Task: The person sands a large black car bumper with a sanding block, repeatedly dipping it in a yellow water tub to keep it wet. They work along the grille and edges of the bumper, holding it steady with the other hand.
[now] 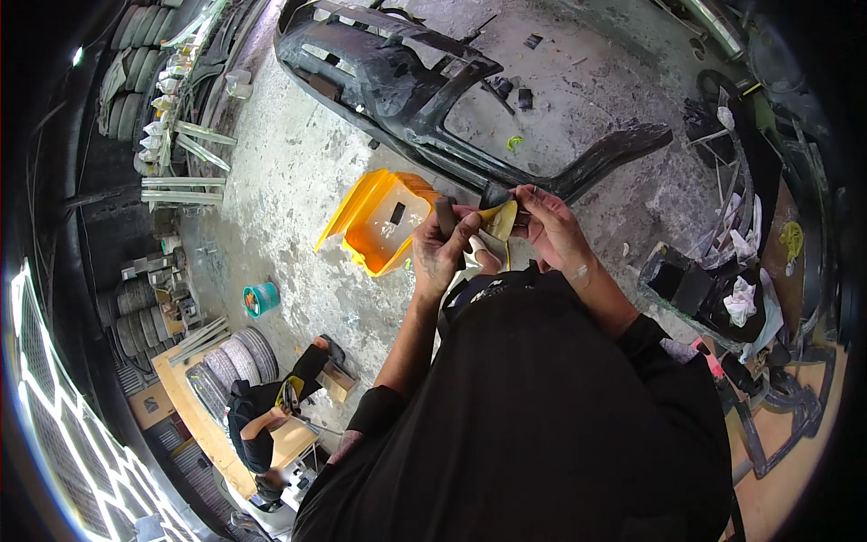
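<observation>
My left hand [440,251] is closed round a dark grey block [445,218], its thumb and finger also pinching a yellow and dark grey sheet [499,220] that looks like sandpaper. At the sheet's other end, my right hand [553,228] grips the edge between thumb and fingers. The sheet is bent between both hands, in front of my body. Just beyond them, a large black car bumper [397,86] lies on the floor, its near arm reaching toward the right.
An orange-yellow bin [348,212] is left of my hands, a teal bucket [261,299] farther left. A person [262,420] in dark clothes sits by stacked tires [237,361] at lower left. On the right stands a cluttered surface with crumpled white paper [740,302]. Small scraps dot the concrete floor [298,181].
</observation>
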`<state>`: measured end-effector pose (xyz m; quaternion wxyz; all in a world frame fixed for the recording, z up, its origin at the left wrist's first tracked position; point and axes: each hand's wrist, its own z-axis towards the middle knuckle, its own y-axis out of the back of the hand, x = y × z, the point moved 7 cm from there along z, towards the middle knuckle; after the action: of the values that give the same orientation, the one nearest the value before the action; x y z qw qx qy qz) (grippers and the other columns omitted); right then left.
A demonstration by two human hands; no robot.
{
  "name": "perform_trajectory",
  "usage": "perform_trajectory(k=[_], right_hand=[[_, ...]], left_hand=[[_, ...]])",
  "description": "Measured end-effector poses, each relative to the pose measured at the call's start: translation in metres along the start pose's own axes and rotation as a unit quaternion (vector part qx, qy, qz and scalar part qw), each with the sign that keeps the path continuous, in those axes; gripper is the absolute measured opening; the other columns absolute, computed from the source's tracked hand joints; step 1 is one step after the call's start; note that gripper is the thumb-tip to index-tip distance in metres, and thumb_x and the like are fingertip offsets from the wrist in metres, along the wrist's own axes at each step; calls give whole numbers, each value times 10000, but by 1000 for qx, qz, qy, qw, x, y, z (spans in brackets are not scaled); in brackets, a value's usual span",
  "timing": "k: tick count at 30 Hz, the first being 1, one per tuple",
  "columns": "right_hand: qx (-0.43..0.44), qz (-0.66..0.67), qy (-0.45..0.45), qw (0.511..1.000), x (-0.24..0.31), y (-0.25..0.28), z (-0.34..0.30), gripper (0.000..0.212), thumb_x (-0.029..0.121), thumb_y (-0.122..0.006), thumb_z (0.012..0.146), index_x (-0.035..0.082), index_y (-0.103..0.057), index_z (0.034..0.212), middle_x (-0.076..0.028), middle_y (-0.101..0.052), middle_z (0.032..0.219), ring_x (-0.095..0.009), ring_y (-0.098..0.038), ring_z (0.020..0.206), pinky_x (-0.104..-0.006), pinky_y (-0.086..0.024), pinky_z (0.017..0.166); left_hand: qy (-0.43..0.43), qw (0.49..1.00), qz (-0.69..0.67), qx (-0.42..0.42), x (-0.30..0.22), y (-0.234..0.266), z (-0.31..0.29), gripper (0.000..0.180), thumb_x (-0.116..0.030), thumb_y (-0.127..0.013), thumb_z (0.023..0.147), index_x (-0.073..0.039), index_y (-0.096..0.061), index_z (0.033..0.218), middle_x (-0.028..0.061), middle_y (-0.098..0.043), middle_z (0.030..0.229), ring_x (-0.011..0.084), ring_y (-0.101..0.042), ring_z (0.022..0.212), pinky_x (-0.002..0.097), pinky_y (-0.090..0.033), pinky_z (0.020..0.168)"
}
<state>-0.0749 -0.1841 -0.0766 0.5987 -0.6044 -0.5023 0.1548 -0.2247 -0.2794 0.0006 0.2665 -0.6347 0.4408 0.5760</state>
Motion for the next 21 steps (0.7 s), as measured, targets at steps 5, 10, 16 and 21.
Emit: perform_trajectory(k=[5,10,16,21], right_hand=[[-48,-63,11,997,1,19,1,127,240,-605,1102,159,-648,1189,46,-677,1125,-130,-691,1047,-378,-593,865],[-49,-26,-17,998,2,-7,-4,133,277,-616,1095,165,-641,1165,68,-629,1043,-88,-663,969,-332,-586,813],[-132,-237,-18,962,16,3,-11,245,375,-662,1067,143,-636,1139,65,-598,979,-52,-607,906,-282,-560,764],[-145,-296,-29,944,17,9,-8,293,394,-666,1066,107,-651,1122,41,-606,976,-41,-582,893,-259,-542,742]], left_hand=[[71,956,-270,-87,25,16,14,215,-238,-712,1015,-27,-681,1033,27,-663,796,99,-570,619,249,-443,581],[89,944,-313,-52,39,14,17,249,-252,-709,1015,-19,-685,1098,31,-666,816,102,-567,639,246,-437,593],[92,979,-184,-12,23,20,15,360,-282,-737,1009,13,-699,1212,16,-695,864,92,-589,707,258,-465,643],[63,995,-66,41,17,13,15,227,-237,-795,980,-33,-759,1072,-19,-712,867,33,-589,746,221,-455,673]])
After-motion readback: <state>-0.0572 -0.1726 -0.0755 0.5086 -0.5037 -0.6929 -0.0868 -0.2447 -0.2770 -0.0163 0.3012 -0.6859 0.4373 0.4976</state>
